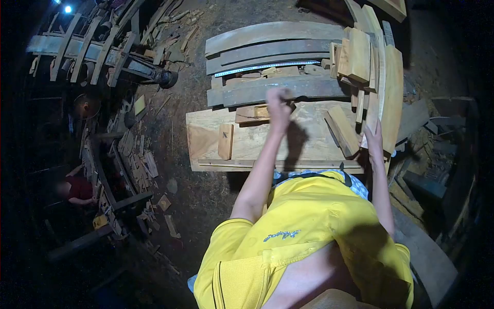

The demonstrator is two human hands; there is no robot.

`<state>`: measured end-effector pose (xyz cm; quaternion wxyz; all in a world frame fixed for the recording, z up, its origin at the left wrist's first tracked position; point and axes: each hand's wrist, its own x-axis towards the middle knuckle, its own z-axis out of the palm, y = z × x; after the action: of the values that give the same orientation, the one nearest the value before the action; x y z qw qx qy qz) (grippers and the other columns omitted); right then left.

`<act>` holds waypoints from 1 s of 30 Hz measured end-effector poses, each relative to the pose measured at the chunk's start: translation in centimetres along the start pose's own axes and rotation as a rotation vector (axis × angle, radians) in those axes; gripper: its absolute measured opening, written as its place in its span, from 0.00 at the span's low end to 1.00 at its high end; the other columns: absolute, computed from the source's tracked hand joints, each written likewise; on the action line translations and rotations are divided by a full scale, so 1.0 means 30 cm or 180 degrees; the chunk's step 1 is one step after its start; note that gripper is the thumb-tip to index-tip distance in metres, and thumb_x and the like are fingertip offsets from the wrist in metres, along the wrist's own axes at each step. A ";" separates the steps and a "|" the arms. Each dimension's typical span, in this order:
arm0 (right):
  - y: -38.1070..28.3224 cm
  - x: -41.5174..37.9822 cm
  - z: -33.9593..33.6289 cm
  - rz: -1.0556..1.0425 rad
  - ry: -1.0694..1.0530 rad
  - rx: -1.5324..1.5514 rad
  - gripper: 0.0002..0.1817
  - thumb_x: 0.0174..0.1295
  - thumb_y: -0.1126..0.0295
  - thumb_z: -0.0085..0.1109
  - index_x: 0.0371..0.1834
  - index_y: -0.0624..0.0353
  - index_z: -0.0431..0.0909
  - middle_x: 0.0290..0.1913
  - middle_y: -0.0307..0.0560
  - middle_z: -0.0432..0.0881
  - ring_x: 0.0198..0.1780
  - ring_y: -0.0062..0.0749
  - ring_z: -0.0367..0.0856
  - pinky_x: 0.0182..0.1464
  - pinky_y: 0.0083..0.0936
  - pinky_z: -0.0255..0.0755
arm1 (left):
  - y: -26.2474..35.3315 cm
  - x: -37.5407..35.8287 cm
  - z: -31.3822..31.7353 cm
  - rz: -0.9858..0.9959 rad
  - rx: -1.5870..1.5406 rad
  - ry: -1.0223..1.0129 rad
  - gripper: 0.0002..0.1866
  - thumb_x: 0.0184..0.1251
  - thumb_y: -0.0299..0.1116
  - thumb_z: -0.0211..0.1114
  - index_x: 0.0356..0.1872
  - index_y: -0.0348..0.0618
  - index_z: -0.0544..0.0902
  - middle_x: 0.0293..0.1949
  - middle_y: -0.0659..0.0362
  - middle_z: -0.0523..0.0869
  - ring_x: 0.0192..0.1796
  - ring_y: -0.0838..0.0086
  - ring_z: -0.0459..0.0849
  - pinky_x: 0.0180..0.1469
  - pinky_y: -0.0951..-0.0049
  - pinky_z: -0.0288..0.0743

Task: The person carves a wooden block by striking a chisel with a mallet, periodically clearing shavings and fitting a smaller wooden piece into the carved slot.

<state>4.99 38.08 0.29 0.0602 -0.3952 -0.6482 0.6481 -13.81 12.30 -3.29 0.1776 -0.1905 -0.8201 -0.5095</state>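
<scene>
My left hand is closed in a fist above the workbench, slightly blurred; what it holds, if anything, I cannot make out. Just beside it lies a short wooden block with a lighter cut-out section. On the right, my right hand grips the near end of a long, narrow wooden board that runs away from me. Left of that hand, a thick wood block lies at a slant. A small wood block with a dark mark rests farther left.
Several grey planks span the back of the pale workbench top, with a measuring strip among them. Stacked wood blocks stand at back right. Wood scraps litter the floor at left, where another person is.
</scene>
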 end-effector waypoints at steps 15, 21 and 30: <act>-0.047 -0.062 0.120 0.0047 -0.0728 -0.0172 0.34 0.62 0.67 0.53 0.70 0.50 0.49 0.27 0.41 0.73 0.21 0.21 0.73 0.22 0.18 0.71 | -0.029 -0.128 -0.289 -0.2248 -0.1281 0.1754 0.15 0.65 0.39 0.60 0.34 0.34 0.83 0.30 0.61 0.83 0.33 0.79 0.77 0.40 0.73 0.71; -0.033 -0.070 0.133 0.0127 -0.0839 -0.0287 0.36 0.62 0.68 0.53 0.71 0.51 0.46 0.28 0.41 0.72 0.21 0.20 0.73 0.22 0.18 0.71 | -0.031 -0.175 -0.238 -0.2347 -0.1304 0.1179 0.10 0.65 0.34 0.60 0.39 0.36 0.76 0.34 0.57 0.82 0.36 0.77 0.80 0.40 0.75 0.74; -0.017 -0.082 0.062 -0.0079 -0.0769 -0.0031 0.35 0.63 0.67 0.53 0.71 0.51 0.47 0.28 0.42 0.72 0.21 0.22 0.73 0.21 0.19 0.71 | 0.228 -0.061 -0.057 -0.0719 -0.0531 -0.0004 0.15 0.52 0.24 0.63 0.41 0.39 0.70 0.34 0.54 0.75 0.37 0.64 0.75 0.40 0.68 0.70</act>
<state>5.35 35.24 1.55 -0.0122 -0.3065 -0.6588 0.6870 -8.70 13.32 1.78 0.1022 -0.1113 -0.7913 -0.5925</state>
